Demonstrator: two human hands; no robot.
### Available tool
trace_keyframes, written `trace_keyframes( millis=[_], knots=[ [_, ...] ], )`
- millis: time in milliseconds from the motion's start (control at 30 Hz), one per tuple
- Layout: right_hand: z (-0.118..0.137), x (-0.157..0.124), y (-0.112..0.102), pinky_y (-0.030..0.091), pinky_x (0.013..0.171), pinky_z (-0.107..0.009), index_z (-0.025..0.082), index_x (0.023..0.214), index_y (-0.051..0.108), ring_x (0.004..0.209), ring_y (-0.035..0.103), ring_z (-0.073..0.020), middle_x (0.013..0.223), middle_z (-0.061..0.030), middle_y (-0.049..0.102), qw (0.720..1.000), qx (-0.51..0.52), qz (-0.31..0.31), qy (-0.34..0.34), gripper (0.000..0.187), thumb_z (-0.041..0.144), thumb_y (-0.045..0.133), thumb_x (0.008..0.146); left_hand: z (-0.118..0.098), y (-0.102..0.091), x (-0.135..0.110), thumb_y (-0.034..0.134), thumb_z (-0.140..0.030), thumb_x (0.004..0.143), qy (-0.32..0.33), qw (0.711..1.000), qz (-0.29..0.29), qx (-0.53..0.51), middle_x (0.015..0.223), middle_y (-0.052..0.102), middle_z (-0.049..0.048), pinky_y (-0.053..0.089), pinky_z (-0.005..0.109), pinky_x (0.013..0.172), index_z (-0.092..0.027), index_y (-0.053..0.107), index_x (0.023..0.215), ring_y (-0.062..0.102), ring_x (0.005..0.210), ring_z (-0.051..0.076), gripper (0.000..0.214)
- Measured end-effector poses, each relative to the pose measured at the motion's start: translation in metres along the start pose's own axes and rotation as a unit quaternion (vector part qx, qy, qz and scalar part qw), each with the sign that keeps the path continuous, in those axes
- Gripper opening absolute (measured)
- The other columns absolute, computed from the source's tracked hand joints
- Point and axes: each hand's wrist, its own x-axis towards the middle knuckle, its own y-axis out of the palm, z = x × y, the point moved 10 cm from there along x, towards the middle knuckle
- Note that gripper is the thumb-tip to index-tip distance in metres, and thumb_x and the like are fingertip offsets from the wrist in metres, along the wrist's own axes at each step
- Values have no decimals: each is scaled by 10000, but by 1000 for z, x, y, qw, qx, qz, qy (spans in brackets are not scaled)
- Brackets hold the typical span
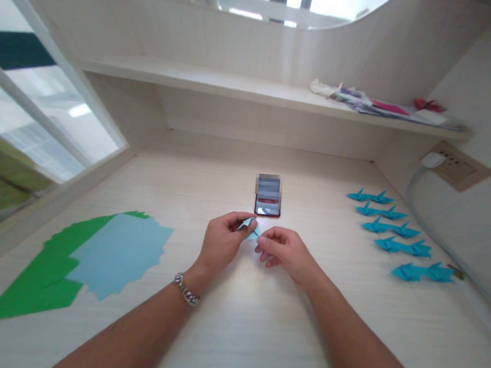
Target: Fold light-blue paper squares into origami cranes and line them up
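My left hand [224,237], with a chain bracelet on its wrist, pinches a small piece of light blue folded paper [250,227] between thumb and fingers. The thumb covers part of the paper, so its full shape does not show. From the right, my right hand [281,248] is closed, its thumb and forefinger pinching the paper's lower right corner. Just beyond the paper, a phone [269,196] lies on the desk with its screen lit.
On the left lie fanned light blue sheets [123,254] over green sheets [28,286]. Several folded blue paper cranes [405,270] stand in rows at right. A white cable [428,222] runs from the wall socket [461,168]. Papers [372,106] sit on the shelf [219,83].
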Motion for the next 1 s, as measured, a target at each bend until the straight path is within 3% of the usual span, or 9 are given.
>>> trace_keyframes(
  millis=[233, 333, 467, 733, 867, 1000],
  knots=[
    [3, 3, -12, 470, 474, -226, 180, 874, 598, 591, 613, -133, 801, -40, 638, 997, 66, -47, 2, 395, 522, 673, 692, 1, 13, -2, 695, -243, 720, -28, 998, 54, -35, 938, 734, 97, 533, 316, 760, -147, 732, 921, 674, 847, 215, 225],
    [1, 4, -14, 467, 462, -223, 183, 877, 593, 566, 605, -128, 754, -27, 631, 997, 43, -56, 5, 393, 525, 666, 699, -1, 17, -3, 681, -244, 733, -22, 996, 71, -41, 976, 727, 105, 536, 328, 784, -148, 726, 933, 671, 888, 222, 226],
    [3, 6, -14, 483, 486, -234, 188, 900, 596, 544, 598, -130, 629, 17, 600, 997, -7, -62, -38, 355, 430, 715, 670, 3, 23, -6, 643, -165, 722, -13, 994, 100, -36, 1009, 722, 97, 533, 367, 846, -159, 715, 972, 672, 926, 226, 260],
    [-3, 11, -16, 522, 563, -284, 186, 793, 654, 625, 623, -166, 697, -5, 658, 995, -4, -73, -61, 187, 232, 694, 616, -1, 34, -12, 554, -27, 660, 4, 987, 156, -18, 1110, 690, 82, 501, 392, 931, -182, 685, 1071, 646, 1015, 226, 458],
    [0, 8, -23, 507, 576, -274, 167, 732, 668, 599, 609, -147, 659, -4, 656, 992, 67, -104, -38, 167, 201, 702, 571, -2, 37, -13, 646, -117, 690, -25, 985, 168, -43, 1083, 693, 110, 545, 368, 824, -153, 650, 1110, 672, 925, 230, 422],
    [3, 6, -31, 489, 557, -247, 162, 738, 662, 573, 591, -121, 653, 2, 650, 985, 90, -143, -36, 170, 207, 700, 579, 5, 30, -10, 679, -218, 722, -43, 990, 126, -47, 907, 723, 100, 558, 326, 697, -137, 651, 1070, 682, 755, 200, 359]
  ],
)
